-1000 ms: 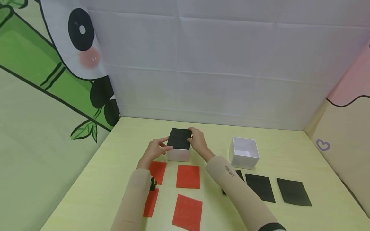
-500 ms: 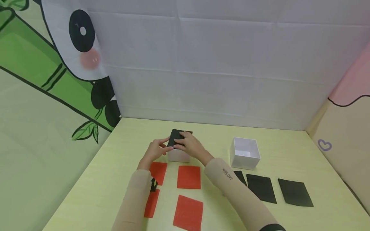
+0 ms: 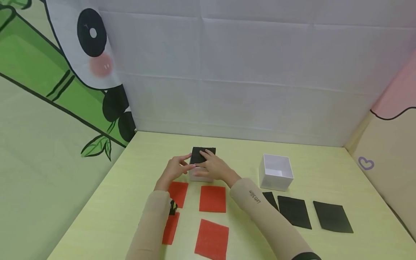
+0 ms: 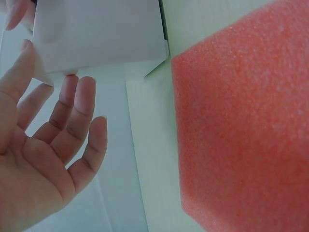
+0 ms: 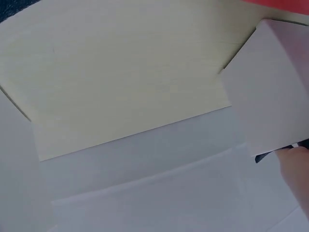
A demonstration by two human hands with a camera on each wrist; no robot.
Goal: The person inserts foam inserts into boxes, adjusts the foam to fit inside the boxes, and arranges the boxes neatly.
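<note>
Change: right hand (image 3: pixel 212 168) slid flatter across black foam (image 3: pixel 202 155) atop box (image 3: pixel 199 175), fingers straight | left hand (image 3: pixel 173 169) beside box unchanged, fingers spread

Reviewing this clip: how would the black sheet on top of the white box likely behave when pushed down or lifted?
The black sheet is probably soft foam: the red sheet near it shows a porous surface up close, so it likely flexes and weighs little. The right hand lies flat on it over the white box, suggesting it gives under pressure. Its matte texture looks grippy, not slippery.
</note>
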